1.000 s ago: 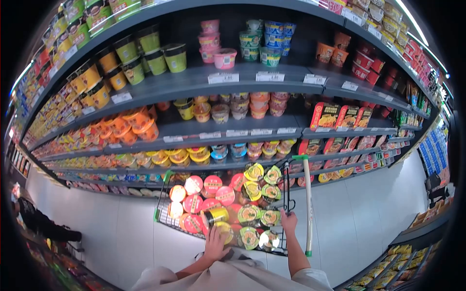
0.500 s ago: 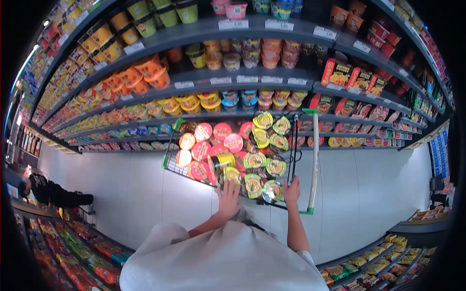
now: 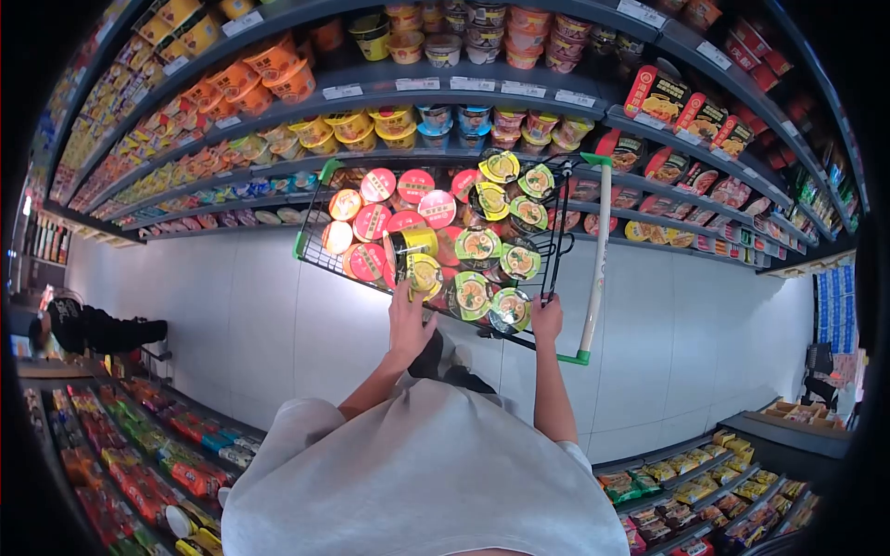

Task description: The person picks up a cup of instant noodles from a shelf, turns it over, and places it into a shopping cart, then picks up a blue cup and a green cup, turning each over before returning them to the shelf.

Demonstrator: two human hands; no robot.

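A shopping cart with green corner pieces stands in front of me, filled with several instant noodle cups. Pink-lidded cups fill its left part and green-lidded cups its right part. My left hand is at the near side, fingers stretched up against a yellow-lidded cup, thumb apart. Just beyond that cup, a yellow and black cup lies on its side. My right hand is closed around the cart's frame at the near right corner, beside the white handle bar.
Shelves of noodle cups and boxes run behind the cart. Snack packets fill low shelves at the lower left, and more packets lie at the lower right. A person in dark clothes is at the far left on the pale floor.
The cart and shelves now appear higher in view. My left hand's fingers have drawn closer together beside the yellow-lidded cup. The right hand keeps its hold on the cart.
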